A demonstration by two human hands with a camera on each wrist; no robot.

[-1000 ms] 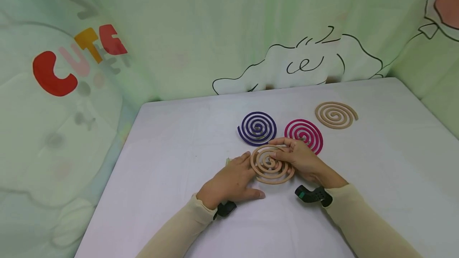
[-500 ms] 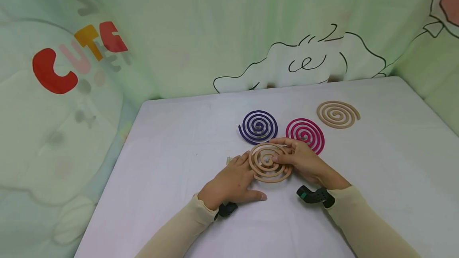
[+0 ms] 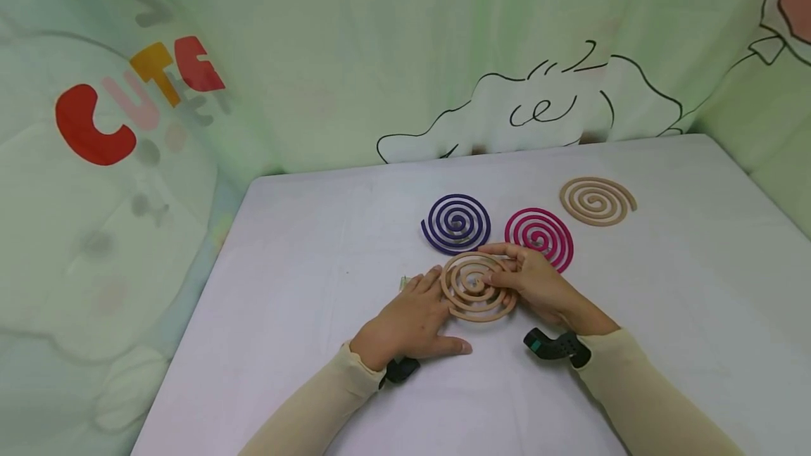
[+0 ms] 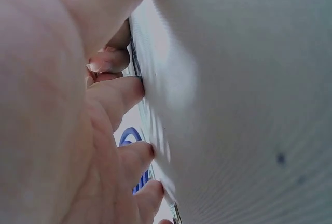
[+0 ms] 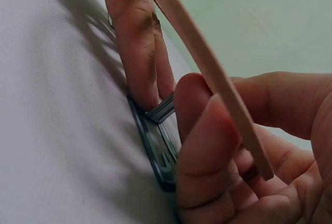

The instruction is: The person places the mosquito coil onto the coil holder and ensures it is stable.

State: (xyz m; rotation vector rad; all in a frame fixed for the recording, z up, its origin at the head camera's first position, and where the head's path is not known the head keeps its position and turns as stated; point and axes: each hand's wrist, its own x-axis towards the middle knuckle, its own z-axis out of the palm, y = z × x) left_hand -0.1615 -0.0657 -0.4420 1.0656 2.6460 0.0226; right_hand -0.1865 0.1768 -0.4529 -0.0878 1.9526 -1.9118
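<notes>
My right hand [image 3: 538, 288] pinches a tan mosquito coil [image 3: 472, 293] between thumb and fingers. The coil is tilted above the white table, its thin edge showing in the right wrist view. My left hand [image 3: 405, 322] lies palm down just left of it, thumb spread, with its fingertips partly behind the coil. In the right wrist view, the left fingers [image 5: 137, 42] press on a dark-rimmed, flat, see-through piece [image 5: 155, 154] with a raised dark strip. That piece lies under the coil, mostly hidden in the head view.
A dark blue coil [image 3: 457, 224] and a pink coil [image 3: 538, 238] lie just beyond the hands. Another tan coil [image 3: 594, 201] lies farther back right. A printed curtain [image 3: 317, 76] stands behind the table [image 3: 304, 231].
The held coil has shifted very slightly left and its tilt has changed a little. Both hands stay almost in place; the head view has moved slightly.
</notes>
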